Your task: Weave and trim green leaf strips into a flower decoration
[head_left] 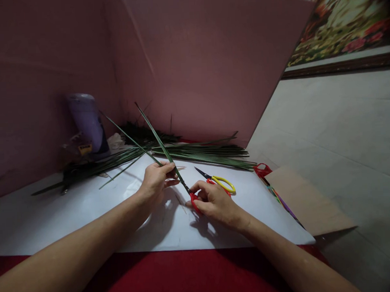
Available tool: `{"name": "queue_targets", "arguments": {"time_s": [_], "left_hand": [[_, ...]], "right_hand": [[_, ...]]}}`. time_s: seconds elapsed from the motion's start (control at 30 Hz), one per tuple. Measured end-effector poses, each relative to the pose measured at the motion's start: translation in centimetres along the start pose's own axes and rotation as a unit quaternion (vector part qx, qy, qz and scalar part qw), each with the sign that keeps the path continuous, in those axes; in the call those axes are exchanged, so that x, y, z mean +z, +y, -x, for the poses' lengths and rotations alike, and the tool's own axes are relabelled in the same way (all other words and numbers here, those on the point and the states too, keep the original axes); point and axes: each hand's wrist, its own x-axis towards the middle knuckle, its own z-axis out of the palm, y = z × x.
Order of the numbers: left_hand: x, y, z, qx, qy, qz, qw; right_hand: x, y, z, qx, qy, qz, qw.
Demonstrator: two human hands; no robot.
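My left hand [157, 178] pinches a long green leaf strip [155, 135] that rises up and to the left from my fingers. My right hand [213, 201] is closed around the red handles of a pair of scissors [192, 198], whose dark blades meet the leaf just right of my left fingertips. Both hands hover over a white sheet [88, 211] spread on a red surface [175, 276]. A second pair of scissors with yellow handles [220, 182] lies on the sheet right behind my right hand.
A pile of green leaf strips [198, 153] lies along the back of the sheet. A purple bottle [87, 120] stands at the back left against a pink board [194, 64]. Brown cardboard [304, 201] with coloured strips and another red-handled tool [262, 169] lies at the right.
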Motion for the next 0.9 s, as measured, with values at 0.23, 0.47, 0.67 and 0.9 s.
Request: {"name": "queue_targets", "arguments": {"time_s": [0.23,0.47,0.67,0.9], "left_hand": [[0.01,-0.01,-0.10,-0.010,0.006,-0.005,1.000],[-0.09,-0.21,-0.03,-0.013,-0.001,-0.004,1.000],[-0.07,-0.36,-0.01,-0.015,-0.010,0.006,1.000],[0.09,-0.21,0.10,-0.022,-0.003,-0.002,1.000]], "right_hand": [[0.06,0.09,-0.04,-0.009,0.001,-0.007,1.000],[0.17,-0.05,-0.20,0.006,0.015,-0.026,1.000],[0.26,0.12,-0.22,0.008,0.022,-0.018,1.000],[0.21,0.04,-0.11,-0.002,0.010,-0.003,1.000]]}}
